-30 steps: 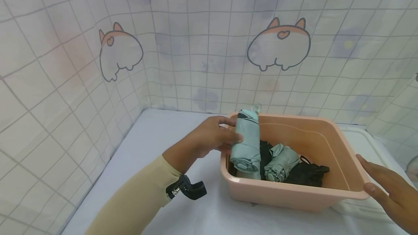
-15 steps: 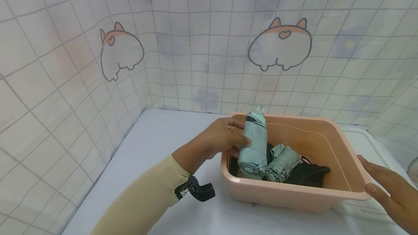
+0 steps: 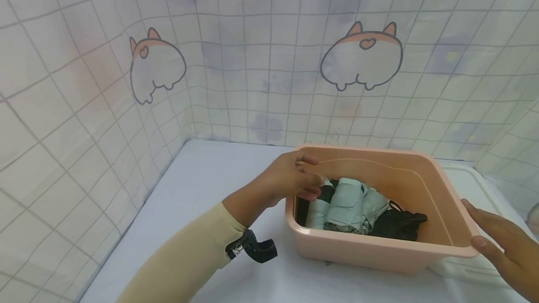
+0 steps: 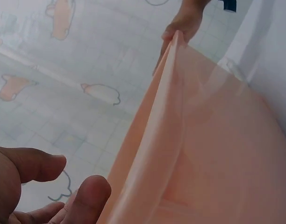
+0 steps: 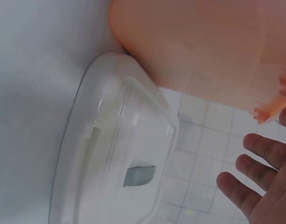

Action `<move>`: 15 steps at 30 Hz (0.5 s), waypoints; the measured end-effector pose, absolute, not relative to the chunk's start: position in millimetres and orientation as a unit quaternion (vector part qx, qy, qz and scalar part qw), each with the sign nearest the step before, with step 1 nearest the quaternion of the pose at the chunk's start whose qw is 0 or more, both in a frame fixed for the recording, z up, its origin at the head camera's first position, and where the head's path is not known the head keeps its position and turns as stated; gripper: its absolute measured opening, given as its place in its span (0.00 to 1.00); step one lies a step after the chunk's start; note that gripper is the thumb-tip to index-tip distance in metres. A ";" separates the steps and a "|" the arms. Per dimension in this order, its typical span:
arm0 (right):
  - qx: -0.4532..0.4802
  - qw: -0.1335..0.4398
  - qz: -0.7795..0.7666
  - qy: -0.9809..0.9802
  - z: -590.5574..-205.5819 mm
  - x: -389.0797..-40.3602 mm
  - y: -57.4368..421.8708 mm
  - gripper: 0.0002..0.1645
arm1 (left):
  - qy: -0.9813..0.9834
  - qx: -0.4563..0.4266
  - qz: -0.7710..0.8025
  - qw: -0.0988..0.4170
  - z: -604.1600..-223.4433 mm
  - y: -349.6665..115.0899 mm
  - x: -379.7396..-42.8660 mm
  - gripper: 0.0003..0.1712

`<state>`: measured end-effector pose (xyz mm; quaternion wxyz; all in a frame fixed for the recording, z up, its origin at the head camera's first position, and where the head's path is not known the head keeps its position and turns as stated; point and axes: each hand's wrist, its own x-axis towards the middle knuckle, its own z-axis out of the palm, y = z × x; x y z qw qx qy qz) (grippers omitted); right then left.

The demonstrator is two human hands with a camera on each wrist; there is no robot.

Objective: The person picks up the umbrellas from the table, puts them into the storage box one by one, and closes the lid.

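Note:
Inside the peach plastic tub (image 3: pixel 358 244) lies a rolled pale green folded umbrella (image 3: pixel 346 202), on its side. Another pale green roll (image 3: pixel 316 215) is to its left and a third crumpled pale green roll (image 3: pixel 375 204) to its right. A black fabric bundle (image 3: pixel 400 226) with a cord loop sits further right. My left hand (image 3: pixel 292 176) hovers over the tub's left rim, fingers loosely spread and holding nothing; the left wrist view shows its thumb and fingertips apart. My right hand (image 3: pixel 505 242) rests at the tub's right rim with straight fingers.
A white lid (image 5: pixel 129 140) with a grey latch lies on the white-covered table (image 3: pixel 236 153) under and beside the tub's right end. Grid-patterned cloth walls (image 3: pixel 252 60) with cartoon corgi prints stand close behind and to the left.
My left hand moved slightly right with the upright umbrella, then let it go. The umbrella now lies down in the tub between the other rolls. The right hand stayed at the rim.

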<state>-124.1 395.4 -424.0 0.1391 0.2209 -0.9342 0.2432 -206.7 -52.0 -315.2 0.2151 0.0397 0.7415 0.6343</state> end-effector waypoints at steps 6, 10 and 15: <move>0.207 0.122 0.241 -0.940 -422.8 -124.4 396.3 0.44 | 0.763 0.042 0.615 0.195 -316.3 -60.3 -205.0 0.31; 0.196 0.108 0.235 -0.946 -420.9 -122.6 394.7 0.44 | 0.782 0.058 0.597 0.171 -316.4 -68.6 -200.0 0.29; 0.188 0.089 0.232 -0.950 -417.8 -119.8 391.6 0.44 | 0.801 0.100 0.576 0.130 -319.5 -82.0 -190.8 0.26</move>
